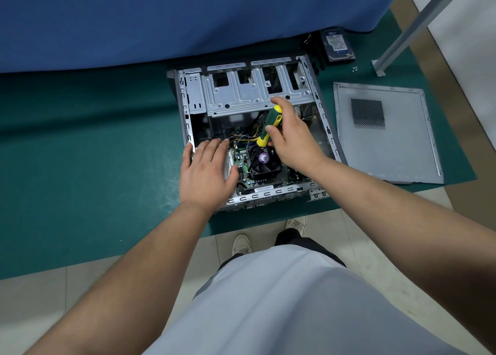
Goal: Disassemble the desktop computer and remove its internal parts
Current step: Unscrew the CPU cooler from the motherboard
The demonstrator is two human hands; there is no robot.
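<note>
Right hand (291, 137) is gripping our screwdriver (269, 126), slanting toward the fan (264, 161) just below; left hand (205, 172) is resting flat at the case (188, 107) edge.

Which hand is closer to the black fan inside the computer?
Right. The right hand holds the screwdriver directly over the fan; the left hand rests beside it.

Open case (249, 129) at frame centre, access from above only. Drive cage (255, 91) roofs the upper half. Lower half is crowded: left hand (206, 172) flat over lower-left corner, right hand (292, 139) with screwdriver (269, 126) over the CPU fan (264, 160). Cable bundle (249, 137) fills the gap between; clearance beneath looks tight, hard to tell. Side panel (386, 134) blocks the mat (88, 153) at right; left mat free.
</note>
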